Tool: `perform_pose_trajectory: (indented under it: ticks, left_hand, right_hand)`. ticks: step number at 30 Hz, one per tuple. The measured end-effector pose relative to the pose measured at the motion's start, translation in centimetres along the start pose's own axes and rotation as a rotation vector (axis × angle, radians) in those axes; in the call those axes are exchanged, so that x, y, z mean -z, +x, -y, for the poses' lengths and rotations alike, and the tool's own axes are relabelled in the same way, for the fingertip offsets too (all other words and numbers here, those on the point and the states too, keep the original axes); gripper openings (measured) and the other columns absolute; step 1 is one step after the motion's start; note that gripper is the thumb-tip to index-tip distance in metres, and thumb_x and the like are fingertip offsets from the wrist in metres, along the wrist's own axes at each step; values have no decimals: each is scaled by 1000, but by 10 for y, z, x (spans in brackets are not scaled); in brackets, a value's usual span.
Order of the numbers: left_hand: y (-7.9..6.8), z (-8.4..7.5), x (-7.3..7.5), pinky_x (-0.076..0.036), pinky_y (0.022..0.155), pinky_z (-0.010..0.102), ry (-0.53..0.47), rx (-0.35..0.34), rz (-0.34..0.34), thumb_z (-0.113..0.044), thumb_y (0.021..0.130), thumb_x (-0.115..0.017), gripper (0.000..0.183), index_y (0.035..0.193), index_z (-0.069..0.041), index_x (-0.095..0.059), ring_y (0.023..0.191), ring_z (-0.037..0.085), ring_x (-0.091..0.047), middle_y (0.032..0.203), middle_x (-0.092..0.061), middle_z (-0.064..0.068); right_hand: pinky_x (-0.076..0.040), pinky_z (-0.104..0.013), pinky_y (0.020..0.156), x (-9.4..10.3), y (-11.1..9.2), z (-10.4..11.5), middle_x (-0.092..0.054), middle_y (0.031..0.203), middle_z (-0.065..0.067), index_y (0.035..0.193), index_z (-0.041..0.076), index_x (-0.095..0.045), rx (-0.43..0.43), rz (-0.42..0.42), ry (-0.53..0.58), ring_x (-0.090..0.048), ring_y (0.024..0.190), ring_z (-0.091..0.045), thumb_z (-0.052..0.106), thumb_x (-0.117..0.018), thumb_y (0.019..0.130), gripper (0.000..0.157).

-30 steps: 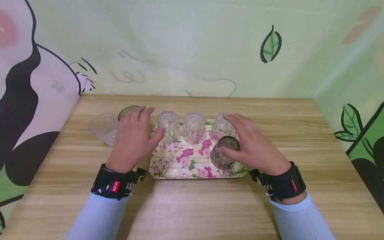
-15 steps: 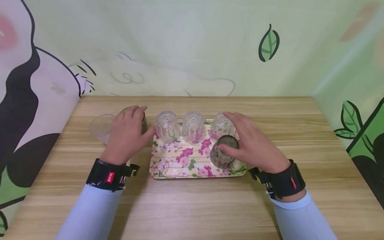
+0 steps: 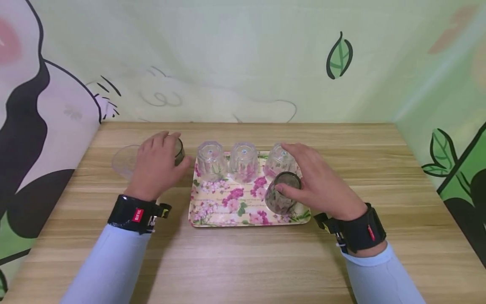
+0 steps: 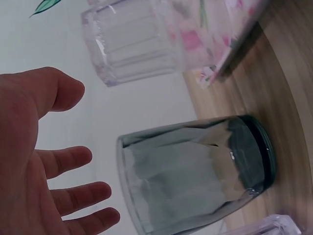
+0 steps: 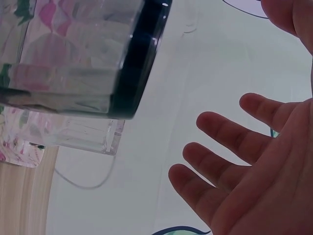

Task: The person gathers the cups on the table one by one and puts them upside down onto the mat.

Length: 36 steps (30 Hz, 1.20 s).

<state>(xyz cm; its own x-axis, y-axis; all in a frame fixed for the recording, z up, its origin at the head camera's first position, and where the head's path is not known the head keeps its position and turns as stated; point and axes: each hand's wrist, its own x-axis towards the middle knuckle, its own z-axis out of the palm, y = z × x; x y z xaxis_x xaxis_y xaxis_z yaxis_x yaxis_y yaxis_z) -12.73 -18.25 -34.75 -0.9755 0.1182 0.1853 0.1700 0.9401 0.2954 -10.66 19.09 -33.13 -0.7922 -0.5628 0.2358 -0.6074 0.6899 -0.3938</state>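
Observation:
My left hand (image 3: 157, 166) hovers with spread fingers over a smoky grey glass (image 4: 190, 171), which stands mouth up on the table left of the tray. A gap shows between fingers and glass in the left wrist view. My right hand (image 3: 322, 185) is beside another smoky glass (image 3: 282, 194), upside down on the front right of a floral tray (image 3: 216, 215). In the right wrist view those fingers are apart from this glass (image 5: 73, 58). Three clear glasses, the left one (image 3: 211, 162), the middle one (image 3: 244, 162) and the right one (image 3: 279, 160), are inverted along the tray's back.
Partly hidden behind my left hand, another clear glass (image 3: 123, 160) is at the far left of the wooden table (image 3: 243, 261). A pale wall covering (image 3: 243, 63) with leaf drawings rises behind the table's back edge.
My left hand has shifted left from the tray's side, showing more of the smoky glass's right side. The right hand and the glasses on the tray stay in place.

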Motion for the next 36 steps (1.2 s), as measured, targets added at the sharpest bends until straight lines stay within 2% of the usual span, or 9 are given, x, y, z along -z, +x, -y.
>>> perform_pose_trajectory:
  ticks: [9,16,20,28,36]
  left_hand:
    - [8,7,-3,-23,118,76,35,33,33,-38,94,-56,69,148,1,-40,140,59,-30,154,-36,39]
    - [12,16,-5,-12,115,83,59,76,132,-46,92,-56,78,152,-2,-34,142,61,-23,158,-29,39]
    - [14,20,-7,-11,116,83,71,81,164,-48,91,-60,82,154,-3,-31,143,60,-21,159,-27,38]
    - [19,20,-10,-11,116,83,75,88,183,-51,89,-62,87,155,-4,-29,143,60,-21,160,-26,38]
    - [23,22,-15,-13,116,83,81,80,173,-49,88,-66,89,154,-2,-29,142,61,-23,159,-27,39]
  right_hand:
    - [-42,-63,116,1,-1,1,-50,148,-19,156,13,-31,26,-8,5,-42,139,-35,43,-74,88,86]
    - [-42,-63,115,0,-1,0,-50,148,-18,156,15,-30,37,-7,10,-42,139,-34,42,-74,88,85]
    - [-42,-62,115,-2,-1,0,-49,150,-18,157,17,-30,29,-5,4,-41,141,-35,42,-74,88,85]
    - [-41,-65,115,-2,-2,0,-46,152,-22,155,12,-32,24,9,-1,-39,142,-39,41,-74,88,84]
    - [-40,-65,116,-1,-2,-1,-45,153,-22,155,11,-33,13,25,4,-38,143,-39,39,-73,89,82]
